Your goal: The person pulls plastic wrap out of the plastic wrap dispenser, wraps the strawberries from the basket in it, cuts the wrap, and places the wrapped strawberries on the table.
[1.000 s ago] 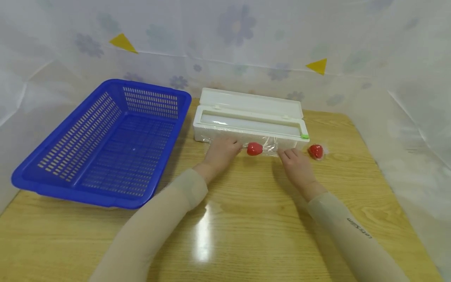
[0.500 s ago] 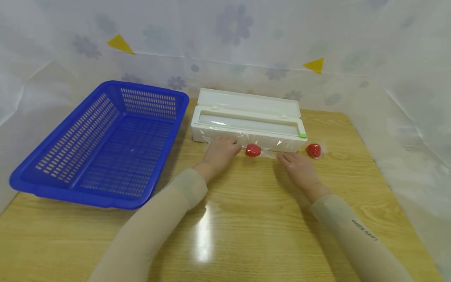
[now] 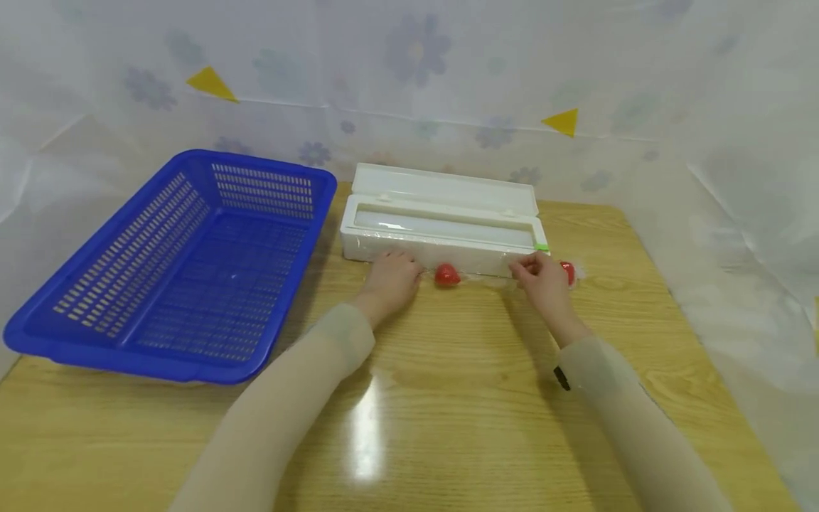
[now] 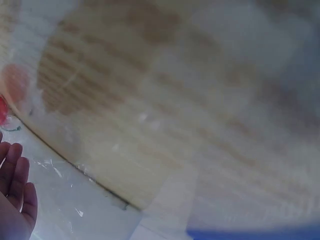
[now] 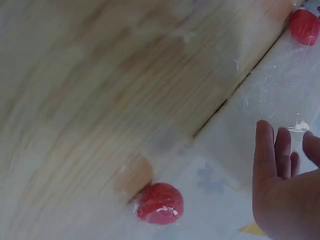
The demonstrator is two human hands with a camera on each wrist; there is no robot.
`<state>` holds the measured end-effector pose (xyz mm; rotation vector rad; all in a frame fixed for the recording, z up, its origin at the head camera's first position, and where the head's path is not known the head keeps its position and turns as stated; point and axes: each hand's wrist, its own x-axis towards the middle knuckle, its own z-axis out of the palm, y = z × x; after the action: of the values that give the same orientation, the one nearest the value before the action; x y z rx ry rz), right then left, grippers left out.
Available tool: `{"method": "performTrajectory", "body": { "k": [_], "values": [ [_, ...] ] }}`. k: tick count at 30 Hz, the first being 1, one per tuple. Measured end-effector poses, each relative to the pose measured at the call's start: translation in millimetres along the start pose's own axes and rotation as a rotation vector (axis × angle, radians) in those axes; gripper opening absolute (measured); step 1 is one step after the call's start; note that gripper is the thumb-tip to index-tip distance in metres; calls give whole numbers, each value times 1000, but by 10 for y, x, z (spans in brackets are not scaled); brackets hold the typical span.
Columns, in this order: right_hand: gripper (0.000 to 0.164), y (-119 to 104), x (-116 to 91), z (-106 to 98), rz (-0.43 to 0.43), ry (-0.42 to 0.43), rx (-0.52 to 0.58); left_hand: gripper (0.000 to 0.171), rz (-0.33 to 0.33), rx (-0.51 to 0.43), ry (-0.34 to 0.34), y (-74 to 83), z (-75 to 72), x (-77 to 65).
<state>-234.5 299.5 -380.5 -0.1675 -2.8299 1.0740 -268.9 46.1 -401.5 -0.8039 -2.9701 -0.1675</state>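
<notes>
A red, strawberry-shaped fruit (image 3: 446,275) in clear plastic wrap lies between my hands, just in front of a white wrap dispenser (image 3: 441,231). At the fruit's left side, my left hand (image 3: 390,279) holds the film near the dispenser's front wall; its thumb is hidden in the left wrist view. My right hand (image 3: 542,283) is raised by the dispenser's right front corner, with thumb and fingers apart in the right wrist view and loose plastic wrap (image 5: 300,126) beside them. A second wrapped red fruit (image 5: 160,202) rests right of the dispenser, partly behind my right hand in the head view.
A deep blue plastic basket (image 3: 259,334) stands on the left of the wooden table (image 3: 461,412). The dispenser's lid (image 3: 444,188) is tipped back, showing the white roll inside. A flower-patterned white curtain (image 3: 409,85) with yellow triangles hangs behind.
My right hand has risen from the film end toward the dispenser's corner and turned. The fruit between my hands has rolled, and my left hand has shifted slightly. The whole view has drifted a little.
</notes>
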Motion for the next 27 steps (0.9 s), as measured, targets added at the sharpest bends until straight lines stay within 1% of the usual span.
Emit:
{"method": "performTrajectory", "body": {
  "k": [2, 5, 7, 9, 10, 11, 13, 15, 17, 20, 24, 27],
  "values": [
    [33, -18, 24, -2, 106, 70, 88, 25, -29, -47, 19, -45, 18, -19],
    [39, -21, 49, -6, 202, 146, 84, 23, -30, -74, 78, -88, 28, -38],
    [48, -10, 59, -13, 242, 163, 55, 23, -28, -86, 118, -94, 20, -46],
    [60, 3, 70, -20, 281, 155, 51, 23, -28, -106, 152, -77, -7, -54],
    [66, 9, 75, -26, 296, 138, 60, 23, -25, -123, 167, -62, -28, -56],
    [72, 21, 83, -30, 301, 120, 62, 23, -18, -137, 181, -40, -56, -58],
    [75, 50, 104, -52, 302, 76, 43, 23, 6, -151, 204, 25, -113, -49],
    [69, 94, 130, -85, 277, 51, 3, 22, 42, -163, 225, 108, -192, -21],
    [63, 143, 160, -115, 234, 29, -52, 22, 72, -146, 246, 182, -259, 21],
    [61, 218, 203, -141, 189, -1, -63, 22, 93, -155, 259, 274, -357, 110],
    [65, 316, 246, -156, 172, -39, -30, 23, 116, -191, 245, 385, -451, 273],
    [62, 343, 273, -162, 155, -39, -25, 25, 139, -208, 209, 479, -538, 408]
  ]
}}
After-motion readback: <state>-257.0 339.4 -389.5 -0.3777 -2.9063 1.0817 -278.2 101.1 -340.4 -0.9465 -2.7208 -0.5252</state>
